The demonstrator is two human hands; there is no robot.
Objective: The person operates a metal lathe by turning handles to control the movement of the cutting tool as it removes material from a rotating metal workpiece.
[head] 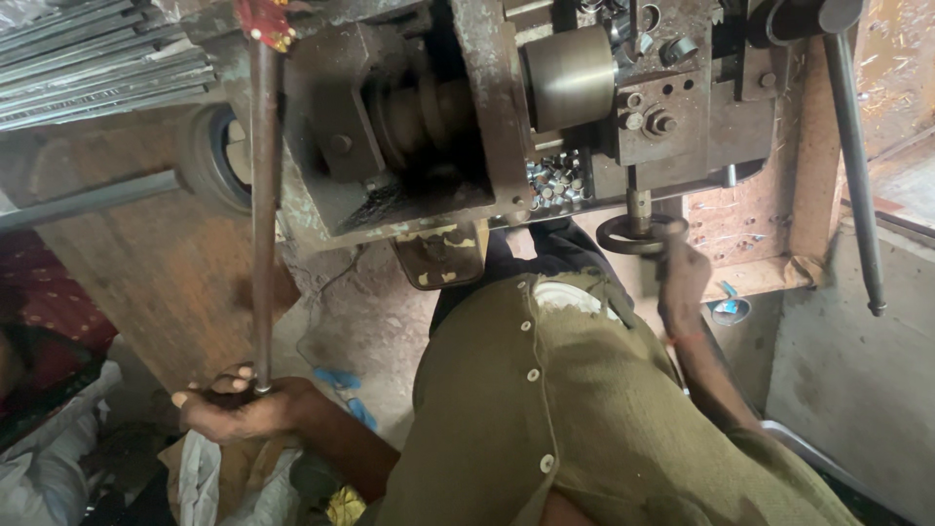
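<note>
Long bar point(262, 214): rust-brown metal rod, near upright in the view, running from the top of the machine down to the left hand; red and yellow rag-like wrap at its upper end.
Left hand point(239, 404): wrapped around the lower end of the long bar, fingers curled over it, thumb side toward the camera; closed grip holding the bar.
Handwheel point(638, 234): small dark ring on a short vertical spindle under the right part of the machine, just below the tool block.
Right hand point(682, 282): raised to the handwheel, fingers on its rim; hand seen from the back, so tightness of the grip cannot be told; red thread at the wrist.
Machine body point(409, 127): heavy grimy cast-metal lathe-like frame across the top, dark opening with a spindle inside.
Chuck point(570, 78): smooth brassy-grey cylinder right of the opening.
Cut pieces point(555, 180): heap of small shiny metal bits in a pocket below the chuck.
Lever point(855, 156): long grey handle at far right, slanting downward, well apart from both hands.
Rod stock point(88, 63): bundle of grey bars at upper left.
Shirt point(584, 409): olive buttoned garment filling the lower middle.
Floor point(360, 321): dusty, with blue scraps near the left forearm.
</note>
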